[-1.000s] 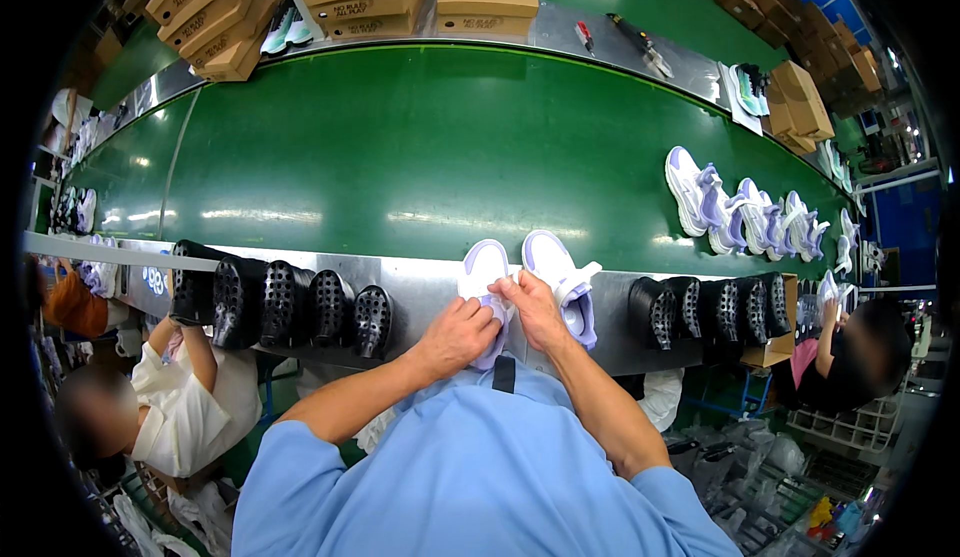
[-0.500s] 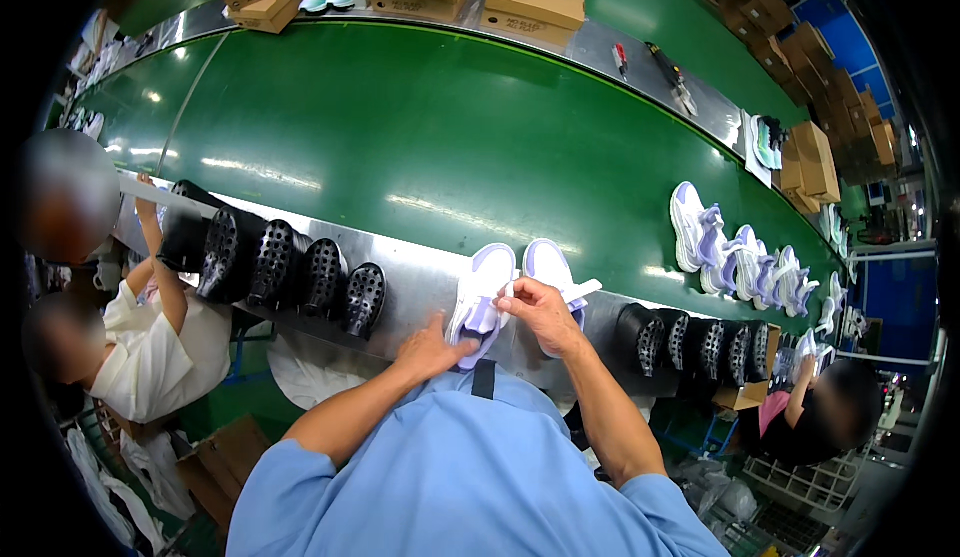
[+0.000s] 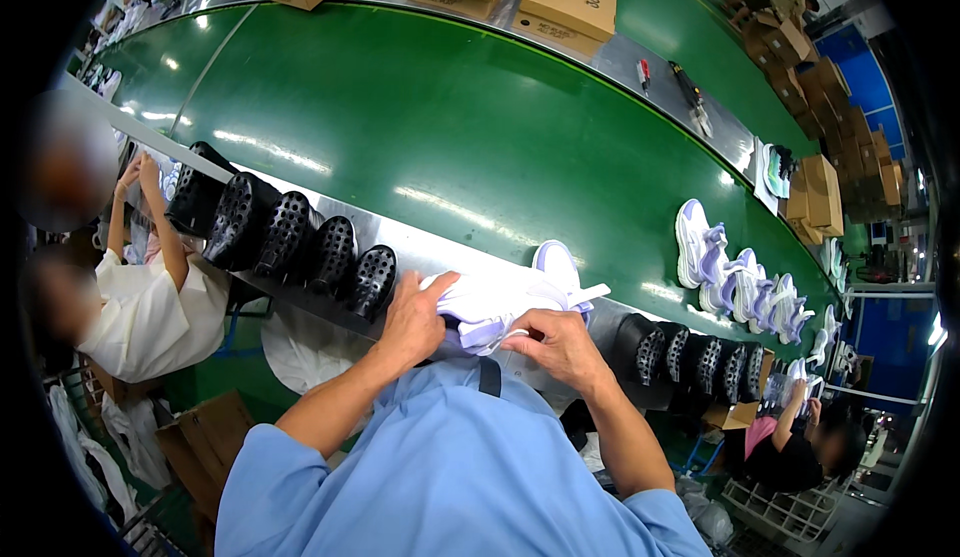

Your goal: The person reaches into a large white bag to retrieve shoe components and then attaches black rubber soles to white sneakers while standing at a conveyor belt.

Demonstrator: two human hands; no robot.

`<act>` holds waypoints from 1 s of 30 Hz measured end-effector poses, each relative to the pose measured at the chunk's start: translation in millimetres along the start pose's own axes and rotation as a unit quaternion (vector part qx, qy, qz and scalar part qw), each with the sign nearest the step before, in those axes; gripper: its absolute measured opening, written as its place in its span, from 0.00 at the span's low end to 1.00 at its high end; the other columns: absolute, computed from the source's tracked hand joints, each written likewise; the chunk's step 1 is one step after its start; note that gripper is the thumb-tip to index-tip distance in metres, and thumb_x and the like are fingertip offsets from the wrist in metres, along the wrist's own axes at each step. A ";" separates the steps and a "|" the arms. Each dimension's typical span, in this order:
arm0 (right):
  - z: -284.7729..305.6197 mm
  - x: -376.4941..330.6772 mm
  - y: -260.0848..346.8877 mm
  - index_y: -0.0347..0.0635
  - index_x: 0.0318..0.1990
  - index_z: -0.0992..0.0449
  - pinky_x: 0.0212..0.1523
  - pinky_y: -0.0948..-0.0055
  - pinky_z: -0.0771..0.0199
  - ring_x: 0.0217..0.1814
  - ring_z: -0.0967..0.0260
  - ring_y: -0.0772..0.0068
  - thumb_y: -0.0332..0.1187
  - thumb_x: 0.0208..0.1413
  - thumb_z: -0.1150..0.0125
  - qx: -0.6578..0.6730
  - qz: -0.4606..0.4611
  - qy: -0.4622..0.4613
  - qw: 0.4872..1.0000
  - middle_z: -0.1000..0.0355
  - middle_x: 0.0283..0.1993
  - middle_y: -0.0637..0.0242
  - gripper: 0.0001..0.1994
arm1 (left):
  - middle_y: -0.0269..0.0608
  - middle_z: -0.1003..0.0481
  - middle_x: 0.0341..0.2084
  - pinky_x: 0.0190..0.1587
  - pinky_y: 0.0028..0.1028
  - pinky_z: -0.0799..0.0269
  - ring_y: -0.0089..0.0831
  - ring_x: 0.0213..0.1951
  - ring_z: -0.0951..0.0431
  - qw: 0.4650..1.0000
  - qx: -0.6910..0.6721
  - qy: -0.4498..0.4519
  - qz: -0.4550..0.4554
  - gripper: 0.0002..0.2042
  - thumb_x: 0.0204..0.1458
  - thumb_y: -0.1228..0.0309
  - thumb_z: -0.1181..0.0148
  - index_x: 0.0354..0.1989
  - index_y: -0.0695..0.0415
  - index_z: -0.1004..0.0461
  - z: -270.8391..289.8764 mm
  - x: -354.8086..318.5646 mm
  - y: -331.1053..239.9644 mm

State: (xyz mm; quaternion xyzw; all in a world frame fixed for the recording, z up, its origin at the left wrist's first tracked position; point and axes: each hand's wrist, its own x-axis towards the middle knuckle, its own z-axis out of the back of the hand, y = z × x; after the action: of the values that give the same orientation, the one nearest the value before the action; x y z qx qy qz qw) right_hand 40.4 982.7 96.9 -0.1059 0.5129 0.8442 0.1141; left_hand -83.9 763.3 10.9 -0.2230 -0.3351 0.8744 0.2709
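A white and lavender sneaker [image 3: 490, 302] is turned sideways in front of my body, at the near edge of the bench. My left hand [image 3: 412, 319] is closed on its left end, with the thumb over the top. At its right end my right hand [image 3: 562, 345] has thumb and fingers pinched together on a thin white part, which may be a strap or lace edge. Just beyond my right hand the matching sneaker [image 3: 556, 263] stands toe away from me, a white strap sticking out to its right.
Black perforated shoe forms [image 3: 330, 257] line the bench on the left, and more forms [image 3: 706, 362] on the right. Beyond is a green conveyor belt [image 3: 400, 117] carrying several white and lavender sneakers [image 3: 745, 277]. Shoe boxes [image 3: 567, 2] stand along the far ledge. Co-workers sit on both sides.
The near sneaker has gone from toe-away to sideways. My left hand has moved up onto its left end, and my right hand has come down and nearer my body.
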 end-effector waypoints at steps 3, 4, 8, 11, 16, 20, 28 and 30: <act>-2.7 -3.8 9.9 0.36 0.40 0.18 0.33 0.65 0.27 0.28 0.27 0.63 0.33 0.62 0.31 -0.005 0.004 -0.002 1.000 0.23 0.29 0.60 0.08 | 0.62 0.32 0.50 0.57 0.46 0.27 0.61 0.52 0.28 0.994 0.019 -0.018 -0.105 0.33 0.45 0.87 0.44 0.62 0.48 0.21 10.1 9.7 -6.6; -4.6 -3.1 8.6 0.36 0.40 0.18 0.33 0.65 0.27 0.28 0.27 0.63 0.33 0.62 0.31 -0.005 0.005 0.001 1.000 0.23 0.29 0.60 0.08 | 0.62 0.32 0.50 0.57 0.46 0.27 0.61 0.52 0.28 0.994 0.019 -0.019 -0.103 0.33 0.45 0.87 0.44 0.62 0.48 0.21 11.4 12.5 -5.6; -8.5 0.1 6.7 0.35 0.39 0.19 0.33 0.66 0.26 0.29 0.24 0.64 0.31 0.64 0.34 0.023 0.016 0.006 1.000 0.22 0.28 0.60 0.08 | 0.61 0.32 0.54 0.58 0.44 0.26 0.60 0.52 0.27 0.986 0.039 0.002 -0.164 0.34 0.44 0.88 0.42 0.62 0.46 0.21 16.9 24.2 -5.4; -13.5 3.2 6.6 0.34 0.38 0.19 0.32 0.67 0.25 0.28 0.24 0.66 0.33 0.66 0.35 0.026 0.017 0.007 0.999 0.22 0.28 0.60 0.09 | 0.62 0.32 0.55 0.57 0.44 0.24 0.59 0.52 0.27 0.972 0.050 0.006 -0.230 0.34 0.43 0.89 0.40 0.61 0.45 0.20 20.7 29.3 -5.6; -19.8 10.0 2.4 0.35 0.37 0.19 0.30 0.68 0.27 0.26 0.26 0.72 0.35 0.67 0.35 0.053 -0.029 0.003 0.998 0.21 0.26 0.63 0.11 | 0.63 0.31 0.56 0.61 0.46 0.28 0.61 0.58 0.29 0.961 0.049 0.051 -0.269 0.34 0.38 0.88 0.36 0.58 0.47 0.19 29.5 33.4 -15.9; -19.4 16.7 4.8 0.36 0.36 0.19 0.29 0.69 0.29 0.25 0.29 0.75 0.37 0.67 0.35 0.056 -0.050 0.036 0.996 0.22 0.25 0.65 0.12 | 0.63 0.31 0.57 0.60 0.46 0.27 0.61 0.57 0.29 0.953 0.061 0.059 -0.291 0.34 0.37 0.88 0.35 0.58 0.47 0.19 34.0 33.9 -19.3; -17.6 29.3 16.2 0.36 0.33 0.19 0.27 0.72 0.32 0.25 0.31 0.79 0.36 0.65 0.34 0.018 -0.088 0.088 0.992 0.25 0.22 0.69 0.12 | 0.61 0.31 0.56 0.60 0.46 0.27 0.60 0.57 0.30 0.950 0.054 0.063 -0.300 0.33 0.37 0.87 0.36 0.56 0.48 0.18 36.4 31.5 -23.3; -16.9 32.2 16.9 0.36 0.32 0.20 0.29 0.64 0.30 0.23 0.28 0.66 0.40 0.65 0.34 -0.001 -0.081 0.097 0.992 0.23 0.23 0.62 0.15 | 0.61 0.31 0.55 0.60 0.47 0.28 0.60 0.56 0.30 0.955 0.048 0.068 -0.284 0.33 0.37 0.87 0.36 0.56 0.48 0.18 35.9 29.5 -25.1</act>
State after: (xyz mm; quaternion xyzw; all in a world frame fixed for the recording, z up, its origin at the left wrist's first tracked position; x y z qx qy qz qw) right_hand 5.7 962.8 93.9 -0.2288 0.5104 0.8184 0.1315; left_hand -118.6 780.7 46.8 -0.1641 -0.3227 0.7592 0.5409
